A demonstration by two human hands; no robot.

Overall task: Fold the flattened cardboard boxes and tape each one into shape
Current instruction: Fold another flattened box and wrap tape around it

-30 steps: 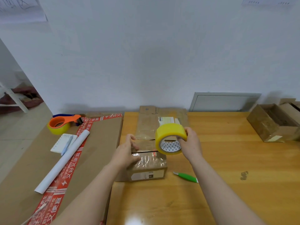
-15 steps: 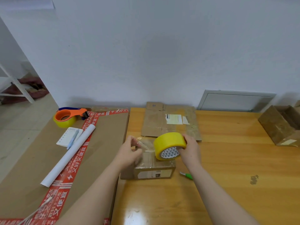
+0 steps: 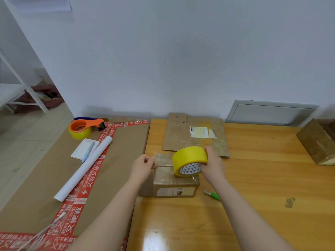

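Small cardboard box [image 3: 174, 180] on the wooden table [image 3: 262, 178], near its left edge. The right hand [image 3: 213, 165] grips the yellow tape roll [image 3: 188, 158] over the box's top right. The left hand [image 3: 143, 165] pinches a clear tape strip [image 3: 163, 159], barely discernible, at the top left. The right forearm partly hides a green-handled tool [image 3: 213, 195]. A flattened box [image 3: 183, 134] lies behind.

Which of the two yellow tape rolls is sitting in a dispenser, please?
The far-left roll, inside the orange dispenser on the cardboard sheet; the other roll is bare, held by the right hand.
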